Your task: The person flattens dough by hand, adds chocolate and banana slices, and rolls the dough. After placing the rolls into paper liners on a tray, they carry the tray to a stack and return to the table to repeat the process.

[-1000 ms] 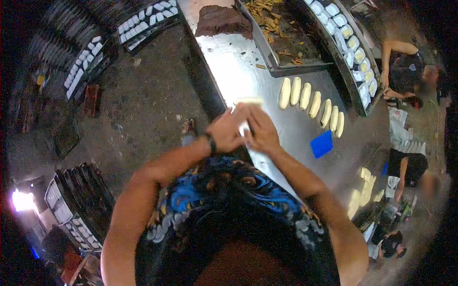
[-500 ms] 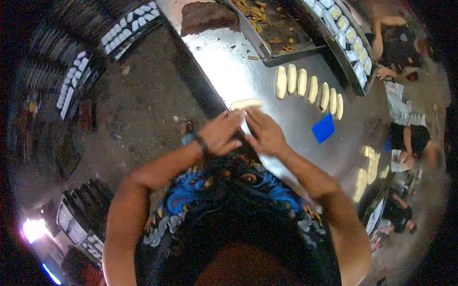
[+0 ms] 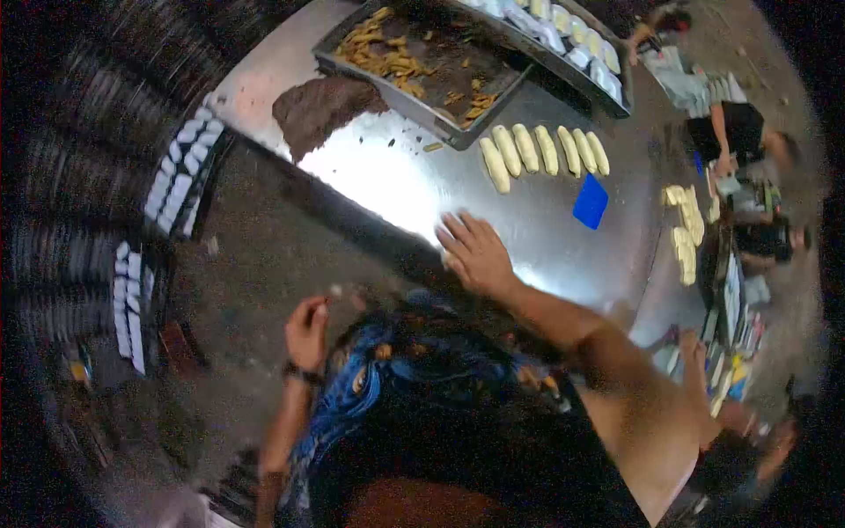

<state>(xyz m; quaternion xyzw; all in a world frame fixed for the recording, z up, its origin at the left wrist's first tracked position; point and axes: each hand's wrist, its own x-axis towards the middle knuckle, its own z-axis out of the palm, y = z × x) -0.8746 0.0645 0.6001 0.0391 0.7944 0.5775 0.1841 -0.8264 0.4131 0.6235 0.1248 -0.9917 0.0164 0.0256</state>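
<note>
My right hand (image 3: 480, 255) lies flat near the metal table's front edge, palm down with its fingers stretched out. A small pale patch shows under its fingers, too hidden to name. My left hand (image 3: 306, 333), with a dark band on the wrist, is off the table to the left, low over the floor. Its fingers are curled together and blurred; anything in them is hidden. Beyond my right hand, several pale dough rolls (image 3: 546, 151) lie side by side on the table. A blue flat scraper-like piece (image 3: 591, 202) rests just in front of them.
A crumbly brown mass (image 3: 321, 113) sits on the table (image 3: 396, 167) beside a metal tray (image 3: 414, 106) of brown pieces. Behind is a tray of wrapped items (image 3: 572, 53). More dough (image 3: 685, 229) lies at right. Co-workers (image 3: 739, 132) are along the right side.
My left hand has left the table edge and moved left and down. The dough roll that lay at my fingertips no longer shows. The whole view has turned.
</note>
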